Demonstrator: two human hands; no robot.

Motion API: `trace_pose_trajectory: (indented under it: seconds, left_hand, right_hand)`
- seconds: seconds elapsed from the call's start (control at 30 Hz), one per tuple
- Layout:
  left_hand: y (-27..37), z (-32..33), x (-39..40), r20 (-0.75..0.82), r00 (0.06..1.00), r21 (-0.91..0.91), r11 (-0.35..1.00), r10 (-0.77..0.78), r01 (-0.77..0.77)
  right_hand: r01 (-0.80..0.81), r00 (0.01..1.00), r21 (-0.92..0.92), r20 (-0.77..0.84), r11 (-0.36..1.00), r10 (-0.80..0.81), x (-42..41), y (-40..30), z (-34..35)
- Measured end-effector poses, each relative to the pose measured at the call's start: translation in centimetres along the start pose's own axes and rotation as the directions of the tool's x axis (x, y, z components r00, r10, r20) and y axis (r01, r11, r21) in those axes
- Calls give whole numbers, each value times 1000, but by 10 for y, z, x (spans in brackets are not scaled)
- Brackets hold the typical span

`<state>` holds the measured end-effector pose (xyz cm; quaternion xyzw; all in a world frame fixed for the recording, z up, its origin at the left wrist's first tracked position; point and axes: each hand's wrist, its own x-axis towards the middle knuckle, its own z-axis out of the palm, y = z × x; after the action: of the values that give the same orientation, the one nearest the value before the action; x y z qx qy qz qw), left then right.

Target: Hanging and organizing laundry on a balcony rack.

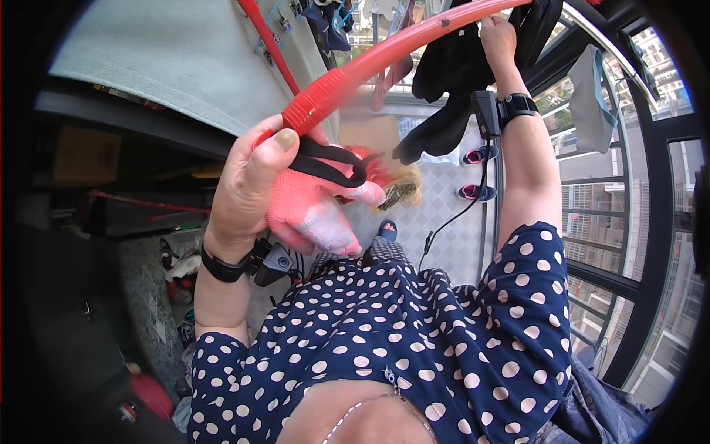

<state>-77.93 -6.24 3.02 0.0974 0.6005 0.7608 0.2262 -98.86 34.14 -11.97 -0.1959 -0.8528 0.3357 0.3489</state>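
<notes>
My left hand grips the ribbed red end of a pole. Below my fingers hang a black fabric loop and a pink knitted work glove with worn whitish patches; how the two are held is partly hidden. From there the pole slants up to the top right and passes just above my right hand. That hand, raised, is closed at the edge of a black garment, whose folds hang down to its left. The pole's far end runs behind dark cloth at the top.
A grey-white cloth hangs by the window frame on the right. Clip hangers hang at top left, beside a second red pole. Dark shoes, a cardboard piece and a broom-like bundle are below.
</notes>
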Motion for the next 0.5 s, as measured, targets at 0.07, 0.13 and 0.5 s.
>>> trace_pose_trajectory:
  seconds: [0.07, 0.13, 0.5]
  left_hand:
    - [1, 1, 0, 8, 1000, 37, 999, 2, -2]
    - [2, 1, -4, -8, 1000, 71, 997, 8, -7]
    - [1, 3, -1, -12, 999, 58, 998, 35, -34]
  right_hand:
    - [205, 979, 2, 8, 979, -205, 9, 8, -4]
    - [386, 923, 214, -97, 897, -374, -15, -53, -21]
    - [-136, 930, 489, 363, 862, -59, -110, -65, -86]
